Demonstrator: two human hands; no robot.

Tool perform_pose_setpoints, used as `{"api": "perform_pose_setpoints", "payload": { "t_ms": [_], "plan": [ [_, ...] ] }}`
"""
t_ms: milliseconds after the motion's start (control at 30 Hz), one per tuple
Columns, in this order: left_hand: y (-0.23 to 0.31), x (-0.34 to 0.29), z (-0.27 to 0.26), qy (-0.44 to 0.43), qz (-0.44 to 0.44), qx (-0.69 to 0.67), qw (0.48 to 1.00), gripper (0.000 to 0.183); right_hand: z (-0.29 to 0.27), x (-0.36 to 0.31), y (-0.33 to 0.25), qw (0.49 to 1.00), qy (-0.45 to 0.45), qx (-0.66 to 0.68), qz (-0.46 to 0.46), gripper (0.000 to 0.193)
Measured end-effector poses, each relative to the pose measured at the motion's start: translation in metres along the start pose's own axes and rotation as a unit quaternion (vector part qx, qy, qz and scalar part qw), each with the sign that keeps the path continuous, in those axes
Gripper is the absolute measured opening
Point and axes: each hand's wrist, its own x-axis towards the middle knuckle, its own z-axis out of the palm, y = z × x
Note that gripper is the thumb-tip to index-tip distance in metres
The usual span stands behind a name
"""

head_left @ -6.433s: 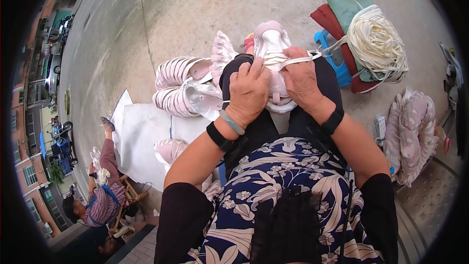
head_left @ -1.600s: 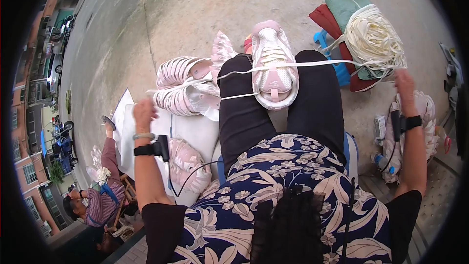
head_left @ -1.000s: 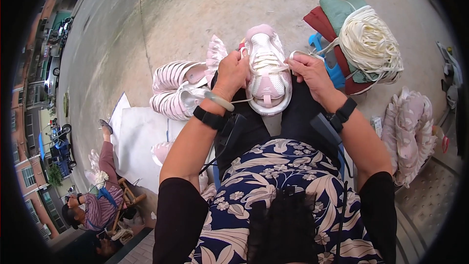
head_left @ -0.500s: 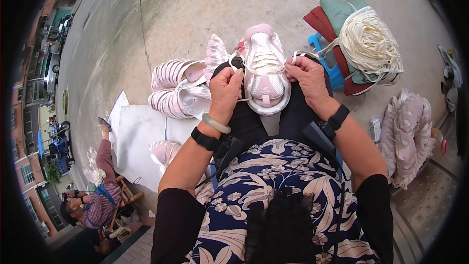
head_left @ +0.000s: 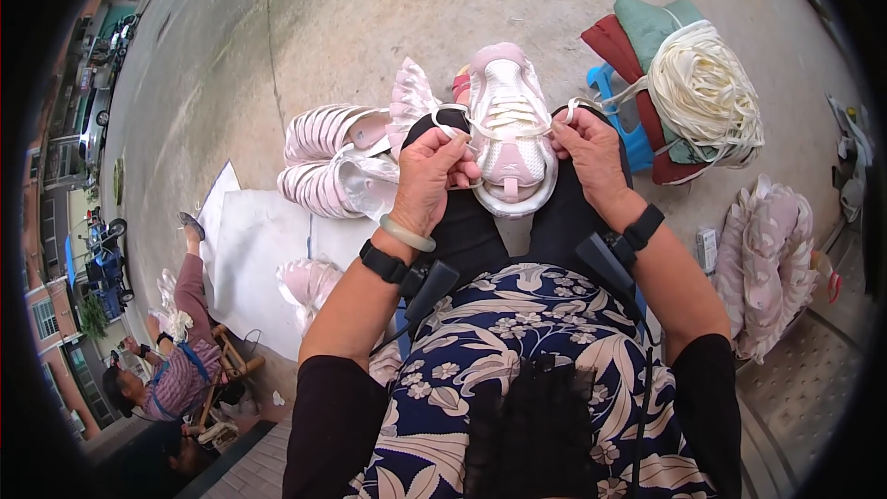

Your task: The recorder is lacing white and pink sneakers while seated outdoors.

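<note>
At the bottom of the frame, a seated person in a navy floral top [head_left: 443, 407] and dark trousers [head_left: 471, 238] looks down at their own hands. A pink and white shoe [head_left: 522, 159] rests on the lap, upper centre, toe toward the top edge, its white lace [head_left: 437, 118] threaded across the front. The left hand [head_left: 432, 176], left of the shoe, holds lace in a narrow pinch between thumb and fingers. The right hand [head_left: 591, 155] pinches lace at the shoe's right edge; its fingertips partly hide the strand.

Left of the knees lie pink and white uppers [head_left: 309, 189], nested inside one another, and a white sheet [head_left: 254, 249]; the left forearm covers part of another bunch [head_left: 305, 282]. At upper right, a blue stool [head_left: 637, 146] bears folded red cloth [head_left: 610, 42], green cloth [head_left: 637, 17] and a thick cream hank [head_left: 707, 83]. At right, more uppers [head_left: 762, 259] are heaped beside a small box [head_left: 707, 249], its contents hidden.

Farther off, lower left, sits a co-worker [head_left: 180, 383], small and hard to make out. Vehicles [head_left: 106, 263] line the dark, curved left rim, which cuts off the buildings [head_left: 51, 314].
</note>
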Motion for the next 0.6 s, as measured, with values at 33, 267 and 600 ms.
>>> {"api": "perform_pose_setpoints", "payload": {
  "t_ms": [33,267,600],
  "plan": [
    [0.000,0.000,0.000,0.001,0.000,-0.001,1.000,0.012,0.000,-0.001,0.000,1.000,-0.001,-0.001,0.000,0.008],
    [0.000,-0.004,0.003,-0.007,0.024,0.116,0.993,0.014,-0.002,-0.001,0.005,0.990,0.002,-0.113,-0.082,0.007],
    [-0.001,-0.001,0.010,0.028,0.046,0.144,0.988,0.016,0.007,0.002,-0.011,0.837,-0.017,-0.444,-0.318,0.011]
  ]
}}
